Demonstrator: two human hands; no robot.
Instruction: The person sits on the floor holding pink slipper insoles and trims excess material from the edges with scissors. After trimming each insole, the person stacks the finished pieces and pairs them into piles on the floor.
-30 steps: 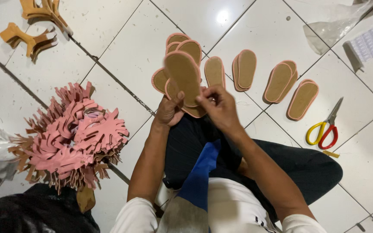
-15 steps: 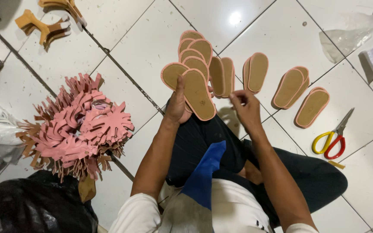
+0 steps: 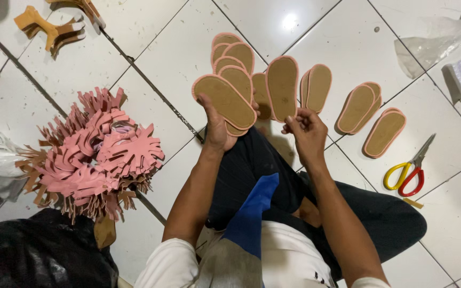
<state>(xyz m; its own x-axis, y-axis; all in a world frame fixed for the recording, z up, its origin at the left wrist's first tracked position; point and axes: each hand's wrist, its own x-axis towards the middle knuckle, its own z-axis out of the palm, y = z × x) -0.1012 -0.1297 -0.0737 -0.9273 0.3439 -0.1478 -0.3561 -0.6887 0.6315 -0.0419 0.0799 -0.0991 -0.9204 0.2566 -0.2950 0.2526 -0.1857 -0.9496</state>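
**Hands hold one sole each above the lap**

Left hand (image 3: 217,125) clasps a tan, pink-edged sole (image 3: 224,101) from below, its long axis slanting from upper left to lower right. Right hand (image 3: 306,133) pinches a second sole (image 3: 282,88) by its lower end, so it stands nearly upright, just beside the first. Beyond them, a row of stacked soles (image 3: 356,108) lies on the tiled floor (image 3: 161,58), nearer the right hand. Yellow-and-red scissors (image 3: 409,170) sit farther right. A heap of pink cut-outs (image 3: 94,154) lies well apart to the left.
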